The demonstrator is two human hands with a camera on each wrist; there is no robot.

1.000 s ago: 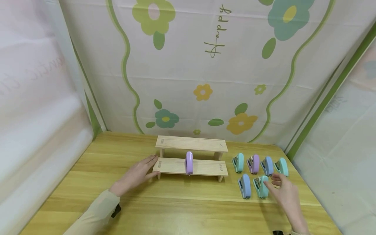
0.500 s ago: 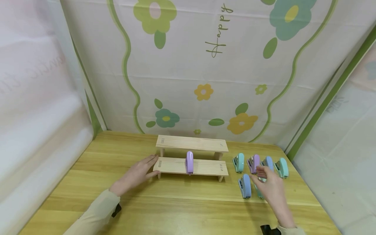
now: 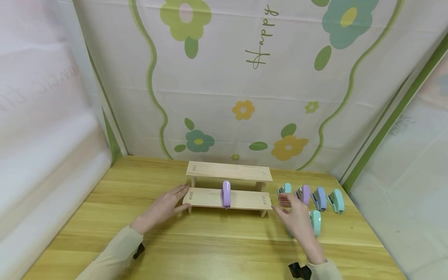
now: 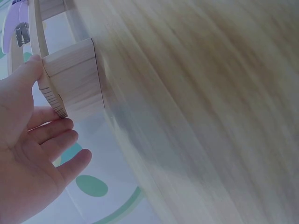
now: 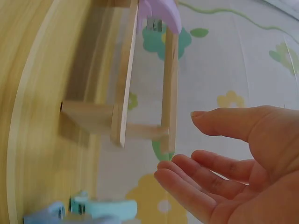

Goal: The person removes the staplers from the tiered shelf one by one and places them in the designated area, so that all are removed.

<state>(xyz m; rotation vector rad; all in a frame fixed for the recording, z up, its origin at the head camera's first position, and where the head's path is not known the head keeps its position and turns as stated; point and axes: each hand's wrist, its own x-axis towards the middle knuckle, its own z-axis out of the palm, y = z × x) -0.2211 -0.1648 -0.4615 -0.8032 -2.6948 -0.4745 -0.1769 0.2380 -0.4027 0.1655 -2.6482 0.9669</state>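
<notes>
A light two-step wooden shelf stands on the table, with a purple stapler upright on its lower step. My left hand holds the lower step's left end, thumb at the front edge and index finger at the back edge, as the left wrist view shows. Beside the shelf's right end, my right hand is in the air, fingers loosely bent and apart from the thumb, with nothing in it. It covers most of a blue stapler and part of a teal stapler.
Right of the shelf, a purple stapler, a blue stapler and a teal stapler continue the back row. Another teal stapler stands in front of them. A flower-printed cloth hangs behind the wooden table.
My right hand has moved left across the staplers, from the front teal one to near the shelf's right end. The left hand and the shelf have stayed put.
</notes>
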